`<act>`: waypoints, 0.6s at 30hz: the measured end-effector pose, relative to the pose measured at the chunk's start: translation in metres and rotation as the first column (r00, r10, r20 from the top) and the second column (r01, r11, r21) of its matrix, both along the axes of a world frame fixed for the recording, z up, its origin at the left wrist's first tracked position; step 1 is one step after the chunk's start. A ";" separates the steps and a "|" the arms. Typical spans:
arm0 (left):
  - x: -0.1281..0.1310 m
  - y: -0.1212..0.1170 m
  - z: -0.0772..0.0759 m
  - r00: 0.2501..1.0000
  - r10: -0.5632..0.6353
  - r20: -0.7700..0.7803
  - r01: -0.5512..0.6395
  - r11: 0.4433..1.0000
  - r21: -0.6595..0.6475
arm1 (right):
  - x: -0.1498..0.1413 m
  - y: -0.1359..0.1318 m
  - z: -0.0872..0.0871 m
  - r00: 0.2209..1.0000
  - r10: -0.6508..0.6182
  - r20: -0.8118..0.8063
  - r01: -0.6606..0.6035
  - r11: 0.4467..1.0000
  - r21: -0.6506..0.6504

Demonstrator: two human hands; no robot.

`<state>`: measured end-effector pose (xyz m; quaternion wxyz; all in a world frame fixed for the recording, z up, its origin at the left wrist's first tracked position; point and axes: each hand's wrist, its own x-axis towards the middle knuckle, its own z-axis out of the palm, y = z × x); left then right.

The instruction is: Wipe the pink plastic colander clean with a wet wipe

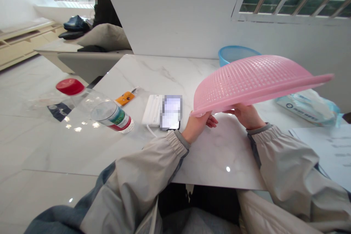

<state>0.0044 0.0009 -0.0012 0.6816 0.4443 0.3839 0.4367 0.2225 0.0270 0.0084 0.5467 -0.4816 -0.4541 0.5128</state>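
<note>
Here, pink basket upturned over left fingers and right fingers.

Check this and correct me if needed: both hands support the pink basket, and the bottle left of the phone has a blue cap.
The cap colour is wrong: the head view shows a red cap. The rest stands: left hand and right hand support the pink basket; the bottle is left of the phone.

Red-capped plastic bottle, lit phone against white power bank, orange pouch near the bottle.
</note>
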 end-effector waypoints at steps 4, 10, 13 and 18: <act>0.001 -0.002 0.007 1.000 0.001 -0.001 -0.001 0.999 -0.044 | 0.003 0.001 -0.005 1.000 0.024 0.014 -0.024 0.999 -0.026; 0.001 -0.002 0.006 1.000 0.002 0.002 -0.002 1.000 -0.029 | 0.000 0.003 0.002 0.994 -0.084 -0.064 0.086 0.996 0.020; 0.001 -0.001 0.004 1.000 0.015 -0.002 -0.015 1.000 -0.019 | 0.001 0.007 0.005 0.955 -0.227 -0.191 0.256 0.956 0.147; 0.000 0.000 0.000 1.000 0.012 0.013 -0.012 1.000 0.012 | 0.006 0.015 0.005 0.861 -0.364 -0.354 0.479 0.815 0.326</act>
